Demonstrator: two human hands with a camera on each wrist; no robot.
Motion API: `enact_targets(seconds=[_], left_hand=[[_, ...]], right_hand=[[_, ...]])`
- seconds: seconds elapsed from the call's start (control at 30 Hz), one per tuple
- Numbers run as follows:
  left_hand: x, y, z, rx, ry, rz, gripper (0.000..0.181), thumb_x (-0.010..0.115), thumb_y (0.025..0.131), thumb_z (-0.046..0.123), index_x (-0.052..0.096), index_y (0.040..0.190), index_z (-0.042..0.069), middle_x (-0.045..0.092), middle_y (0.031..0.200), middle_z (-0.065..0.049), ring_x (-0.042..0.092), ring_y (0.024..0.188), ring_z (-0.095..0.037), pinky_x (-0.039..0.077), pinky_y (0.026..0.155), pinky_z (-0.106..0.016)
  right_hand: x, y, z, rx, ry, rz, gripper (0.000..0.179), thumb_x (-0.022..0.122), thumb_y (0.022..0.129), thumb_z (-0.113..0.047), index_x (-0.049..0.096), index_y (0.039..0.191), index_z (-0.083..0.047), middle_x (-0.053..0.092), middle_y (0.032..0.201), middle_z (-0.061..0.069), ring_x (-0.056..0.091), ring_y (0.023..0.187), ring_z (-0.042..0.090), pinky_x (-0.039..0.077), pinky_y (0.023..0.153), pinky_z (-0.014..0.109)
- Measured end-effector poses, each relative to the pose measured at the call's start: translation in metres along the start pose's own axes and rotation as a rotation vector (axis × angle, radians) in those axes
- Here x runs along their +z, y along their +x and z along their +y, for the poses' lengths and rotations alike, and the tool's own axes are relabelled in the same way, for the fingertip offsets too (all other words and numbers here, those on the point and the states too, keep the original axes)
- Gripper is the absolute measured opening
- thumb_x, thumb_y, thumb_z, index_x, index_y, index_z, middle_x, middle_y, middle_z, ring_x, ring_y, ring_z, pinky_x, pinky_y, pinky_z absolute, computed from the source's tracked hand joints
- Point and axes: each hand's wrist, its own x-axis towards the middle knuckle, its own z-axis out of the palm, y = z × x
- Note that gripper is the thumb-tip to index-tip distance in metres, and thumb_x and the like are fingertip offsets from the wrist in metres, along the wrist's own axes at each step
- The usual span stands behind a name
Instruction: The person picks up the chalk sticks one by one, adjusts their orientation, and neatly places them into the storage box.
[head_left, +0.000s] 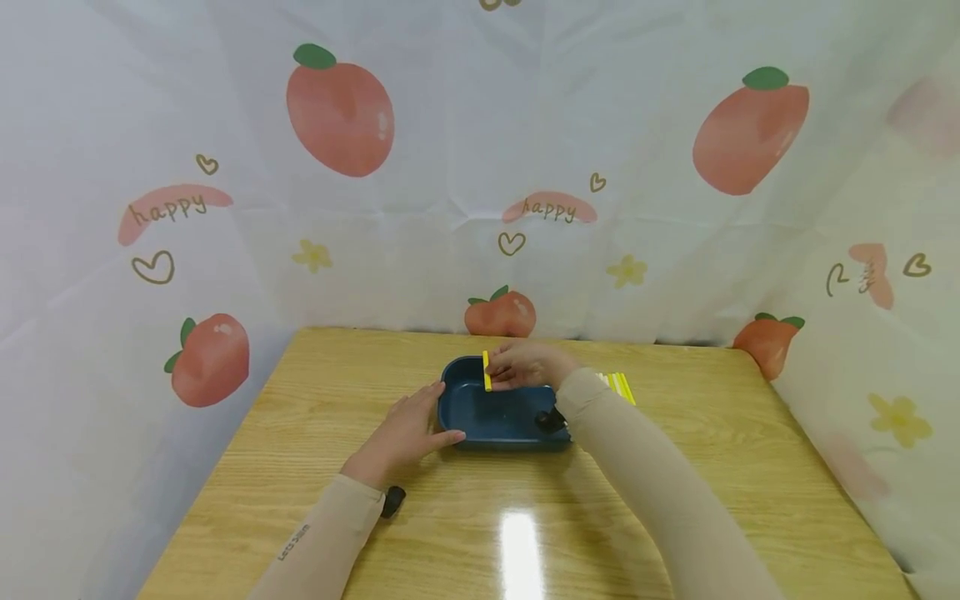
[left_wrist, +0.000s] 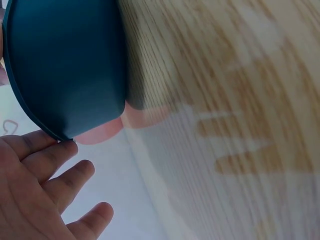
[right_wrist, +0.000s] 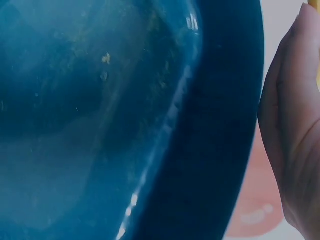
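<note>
A dark blue plastic basin [head_left: 510,421] with rounded corners sits on the wooden table. My left hand [head_left: 405,429] rests against its left end, the thumb at the front rim and the other fingers fairly straight. In the left wrist view, fingertips [left_wrist: 65,150] touch the rim while the outer fingers stand apart. My right hand [head_left: 525,365] pinches a thin yellow stick [head_left: 487,371] over the basin's back part. Only an edge of that hand [right_wrist: 297,115] shows in the right wrist view, beside the basin's rim [right_wrist: 245,100].
Several yellow and white sticks [head_left: 621,387] lie to the right of the basin, partly hidden by the right sleeve. The wooden table [head_left: 315,400] meets a white fruit-print cloth [head_left: 420,250] at its back and sides. A bright reflection lies on the tabletop in front.
</note>
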Motion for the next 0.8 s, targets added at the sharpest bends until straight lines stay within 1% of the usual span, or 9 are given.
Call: enact_targets(seconds=[0.1, 0.27, 0.37, 0.5, 0.6, 0.7, 0.8], left_hand=[[0.001, 0.0, 0.001, -0.012, 0.002, -0.006, 0.097, 0.07, 0.089, 0.055, 0.027, 0.158, 0.003, 0.032, 0.16, -0.015, 0.028, 0.148, -0.032, 0.015, 0.121, -0.055], [0.002, -0.003, 0.001, -0.03, -0.007, -0.01, 0.096, 0.072, 0.089, 0.053, 0.028, 0.157, 0.002, 0.032, 0.16, -0.015, 0.028, 0.148, -0.035, 0.014, 0.121, -0.057], [0.002, -0.004, 0.0, -0.03, -0.006, -0.009, 0.096, 0.071, 0.089, 0.053, 0.027, 0.158, 0.002, 0.031, 0.161, -0.016, 0.027, 0.148, -0.036, 0.014, 0.121, -0.058], [0.001, -0.004, 0.0, -0.019, -0.009, -0.003, 0.096, 0.071, 0.089, 0.054, 0.027, 0.158, 0.002, 0.031, 0.161, -0.016, 0.028, 0.148, -0.036, 0.014, 0.12, -0.059], [0.0, -0.003, 0.001, -0.015, -0.004, 0.0, 0.097, 0.07, 0.089, 0.056, 0.028, 0.157, 0.003, 0.032, 0.16, -0.015, 0.028, 0.148, -0.034, 0.014, 0.121, -0.057], [0.0, -0.003, 0.002, -0.013, 0.001, 0.003, 0.096, 0.07, 0.089, 0.056, 0.028, 0.157, 0.003, 0.033, 0.16, -0.014, 0.028, 0.148, -0.032, 0.014, 0.121, -0.055], [0.001, -0.003, 0.002, -0.012, -0.006, 0.009, 0.096, 0.071, 0.089, 0.055, 0.029, 0.157, 0.003, 0.033, 0.16, -0.015, 0.027, 0.148, -0.032, 0.014, 0.121, -0.056]], right_hand=[[0.004, 0.005, 0.004, 0.02, -0.009, 0.003, 0.013, 0.06, 0.096, 0.004, 0.053, 0.088, -0.005, 0.054, 0.089, 0.011, 0.057, 0.078, 0.022, 0.059, 0.07, 0.029], [0.011, 0.012, 0.009, 0.067, -0.066, -0.027, 0.008, 0.061, 0.096, 0.003, 0.057, 0.09, -0.001, 0.057, 0.091, 0.013, 0.06, 0.077, 0.023, 0.061, 0.071, 0.03], [0.014, 0.018, 0.01, 0.1, -0.066, -0.025, 0.005, 0.063, 0.095, 0.003, 0.058, 0.096, 0.002, 0.057, 0.094, 0.015, 0.061, 0.079, 0.025, 0.061, 0.071, 0.03], [0.013, 0.025, 0.011, 0.13, -0.031, -0.005, 0.012, 0.062, 0.096, 0.002, 0.056, 0.106, 0.003, 0.058, 0.097, 0.016, 0.062, 0.081, 0.025, 0.061, 0.071, 0.031], [0.011, 0.028, 0.012, 0.146, -0.028, -0.013, 0.009, 0.061, 0.096, 0.003, 0.058, 0.105, 0.004, 0.059, 0.094, 0.015, 0.063, 0.08, 0.025, 0.061, 0.071, 0.031], [0.011, 0.029, 0.014, 0.17, -0.043, -0.044, 0.005, 0.059, 0.097, 0.004, 0.061, 0.101, 0.005, 0.059, 0.091, 0.015, 0.064, 0.079, 0.025, 0.061, 0.072, 0.031], [0.013, 0.03, 0.017, 0.189, -0.045, -0.061, 0.006, 0.058, 0.098, 0.005, 0.061, 0.103, 0.006, 0.059, 0.091, 0.015, 0.064, 0.079, 0.024, 0.061, 0.072, 0.031]])
